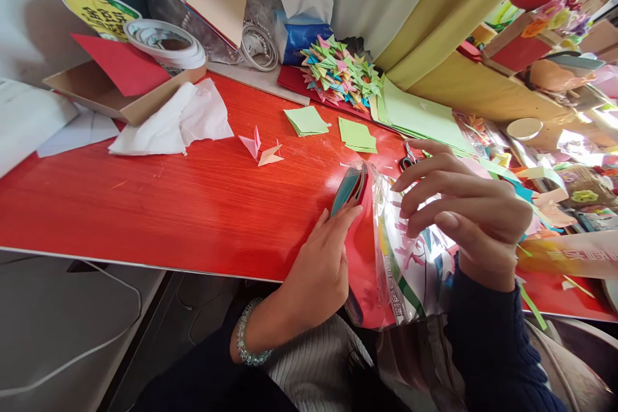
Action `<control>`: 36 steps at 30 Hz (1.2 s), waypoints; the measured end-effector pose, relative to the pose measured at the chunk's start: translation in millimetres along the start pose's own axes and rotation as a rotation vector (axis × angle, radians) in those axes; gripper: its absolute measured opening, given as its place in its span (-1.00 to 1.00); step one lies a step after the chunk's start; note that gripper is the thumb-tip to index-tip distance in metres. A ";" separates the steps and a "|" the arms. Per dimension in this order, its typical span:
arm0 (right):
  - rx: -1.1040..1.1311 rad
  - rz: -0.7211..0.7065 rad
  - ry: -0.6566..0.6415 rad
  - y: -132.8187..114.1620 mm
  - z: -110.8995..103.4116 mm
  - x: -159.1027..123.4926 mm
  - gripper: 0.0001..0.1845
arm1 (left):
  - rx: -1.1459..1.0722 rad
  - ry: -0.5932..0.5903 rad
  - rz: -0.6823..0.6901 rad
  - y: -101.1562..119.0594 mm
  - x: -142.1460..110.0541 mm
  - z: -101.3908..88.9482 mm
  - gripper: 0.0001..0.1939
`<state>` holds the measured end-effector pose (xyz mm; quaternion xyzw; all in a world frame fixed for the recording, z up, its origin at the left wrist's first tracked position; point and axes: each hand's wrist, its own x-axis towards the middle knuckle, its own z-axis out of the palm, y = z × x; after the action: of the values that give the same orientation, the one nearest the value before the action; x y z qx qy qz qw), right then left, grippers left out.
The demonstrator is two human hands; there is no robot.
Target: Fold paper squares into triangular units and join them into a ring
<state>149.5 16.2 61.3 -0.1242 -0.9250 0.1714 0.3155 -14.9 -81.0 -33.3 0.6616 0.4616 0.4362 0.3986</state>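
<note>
A stack of coloured paper [360,251], with red sheets on top and blue at one edge, stands partly beside a clear plastic packet [398,257] with printed patterns. It lies at the table's front edge. My left hand [321,267], a beaded bracelet on its wrist, grips the stack's left side; its thumb and far fingers are partly hidden. Above the plastic packet, my right hand [463,206] is raised with bent fingers apart, and nothing shows between them. Two small folded paper cranes, one pink [252,143] and one orange [270,154], sit on the red table [193,206].
Two piles of green paper squares [307,120] lie behind the stack. Further back is a heap of folded paper pieces [338,71] near large green sheets [418,109]. Scissors [408,158] lie behind my right hand. A cardboard box [125,93] and white tissue [171,122] are at left.
</note>
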 end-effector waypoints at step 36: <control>-0.047 0.057 -0.003 -2.6 -0.2 -2.7 -0.66 | -0.150 0.053 -0.124 4.0 -0.3 1.4 -0.51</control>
<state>151.3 13.0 61.0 -0.1575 -0.9253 0.1586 0.3063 -12.7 -82.5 -30.1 0.5884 0.4782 0.4612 0.4608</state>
